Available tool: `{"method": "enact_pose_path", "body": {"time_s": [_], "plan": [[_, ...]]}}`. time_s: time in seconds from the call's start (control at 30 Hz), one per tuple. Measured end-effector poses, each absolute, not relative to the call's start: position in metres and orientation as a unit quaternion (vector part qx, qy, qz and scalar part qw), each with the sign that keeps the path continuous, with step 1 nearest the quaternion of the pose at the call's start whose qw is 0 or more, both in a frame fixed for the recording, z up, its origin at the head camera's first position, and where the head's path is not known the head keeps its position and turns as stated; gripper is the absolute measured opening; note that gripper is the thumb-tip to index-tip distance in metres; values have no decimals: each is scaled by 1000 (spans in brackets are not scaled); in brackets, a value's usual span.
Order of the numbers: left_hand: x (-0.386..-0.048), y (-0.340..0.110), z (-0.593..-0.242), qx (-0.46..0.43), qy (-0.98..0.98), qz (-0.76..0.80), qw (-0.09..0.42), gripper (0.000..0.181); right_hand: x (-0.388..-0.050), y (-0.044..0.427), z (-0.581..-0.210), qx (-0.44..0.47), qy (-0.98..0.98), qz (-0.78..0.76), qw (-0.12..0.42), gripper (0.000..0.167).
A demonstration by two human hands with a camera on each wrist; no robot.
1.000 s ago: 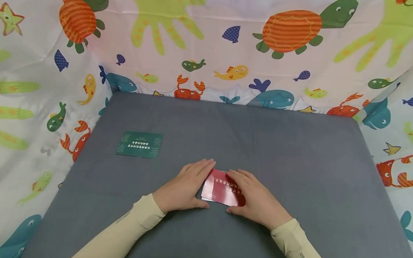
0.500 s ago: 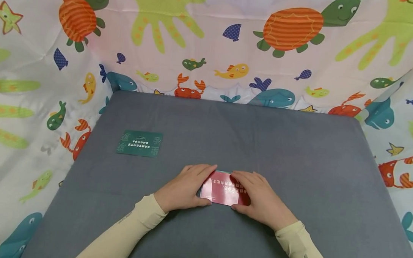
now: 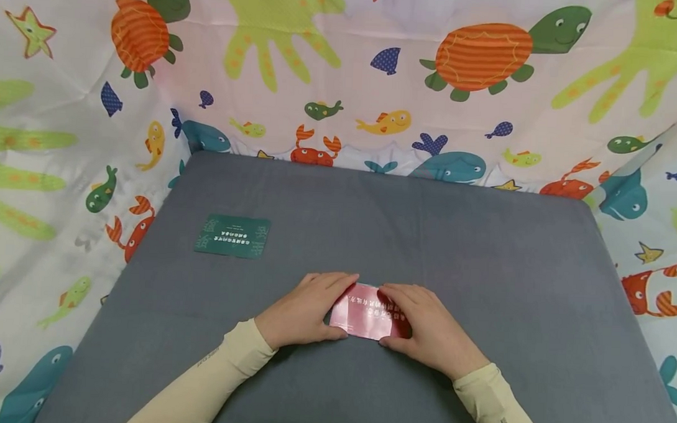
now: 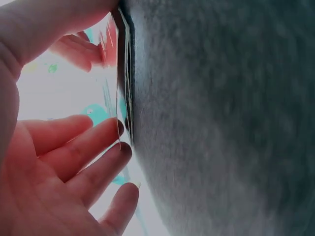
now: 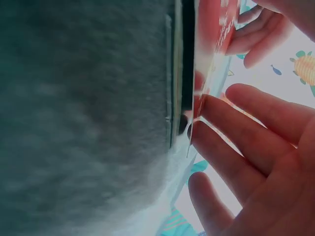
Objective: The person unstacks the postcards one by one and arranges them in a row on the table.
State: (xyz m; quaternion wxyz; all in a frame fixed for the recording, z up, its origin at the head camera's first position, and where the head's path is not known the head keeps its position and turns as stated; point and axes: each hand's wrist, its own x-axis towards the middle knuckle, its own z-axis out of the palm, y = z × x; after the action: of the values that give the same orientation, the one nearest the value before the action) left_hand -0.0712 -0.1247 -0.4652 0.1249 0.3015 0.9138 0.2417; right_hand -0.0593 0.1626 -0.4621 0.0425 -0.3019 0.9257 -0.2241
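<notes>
A red card point(image 3: 363, 313) with white printed characters lies on top of a small stack at the front middle of the grey table. At its left end my left hand point(image 3: 304, 311) holds it, thumb at the near edge and fingertips at the far edge. My right hand point(image 3: 432, 330) grips the right end the same way and covers part of the print. In the left wrist view, thin card edges point(image 4: 129, 83) show beneath the top card, slightly apart from it. The right wrist view also shows stacked layers point(image 5: 176, 83) under the red card.
A green card point(image 3: 232, 236) with white print lies flat at the left of the grey table point(image 3: 482, 260). Behind and at both sides hangs a white curtain point(image 3: 343, 81) printed with sea animals.
The stack has become more even: the pale corner that stuck out under the red card is covered. Both hands have shifted slightly right. The head view has tilted a little.
</notes>
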Motion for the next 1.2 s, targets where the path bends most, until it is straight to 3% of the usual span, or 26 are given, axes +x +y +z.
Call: {"method": "enact_pose_path", "body": {"time_s": [0.37, 0.73, 1.2], "plan": [[-97, -164, -456, 253, 925, 255, 122, 105, -99, 123, -453, -322, 921, -213, 56, 86], [-149, -222, -448, 206, 938, 240, 143, 107, -158, 55, -458, -313, 921, -217, 85, 83], [-177, -259, -456, 180, 939, 244, 163, 104, -187, 16, -460, -299, 928, -195, 111, 84]]}}
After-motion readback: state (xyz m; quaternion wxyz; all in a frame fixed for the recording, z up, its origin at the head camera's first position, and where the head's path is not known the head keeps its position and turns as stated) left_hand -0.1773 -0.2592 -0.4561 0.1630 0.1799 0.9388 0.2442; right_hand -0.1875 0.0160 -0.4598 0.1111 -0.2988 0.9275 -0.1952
